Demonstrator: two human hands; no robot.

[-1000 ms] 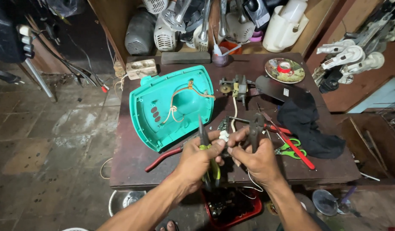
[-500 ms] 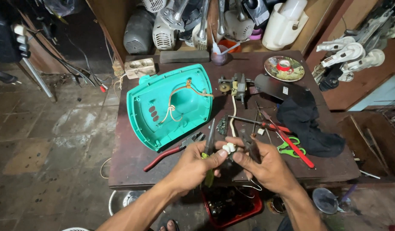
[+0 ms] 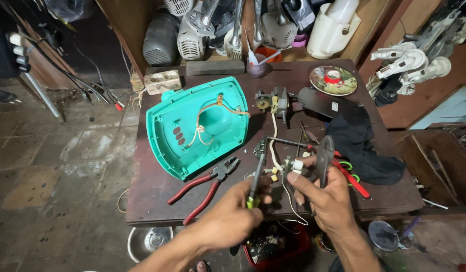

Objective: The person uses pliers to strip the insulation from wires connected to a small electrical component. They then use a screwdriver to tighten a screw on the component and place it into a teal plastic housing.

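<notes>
The left hand [image 3: 233, 216] is closed around a green-handled screwdriver [image 3: 256, 179], its tip reaching toward a small white switch part [image 3: 295, 165]. The right hand [image 3: 326, 194] pinches that part between thumb and fingertips and seems also to grip a dark flat piece [image 3: 324, 157], though this is unclear. Red-handled pliers [image 3: 205, 186] lie left on the table [image 3: 152, 191], touching a teal plastic housing [image 3: 197, 126].

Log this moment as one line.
left hand: holds screwdriver | right hand: holds small white switch part | pliers: on table | teal housing: open
</notes>
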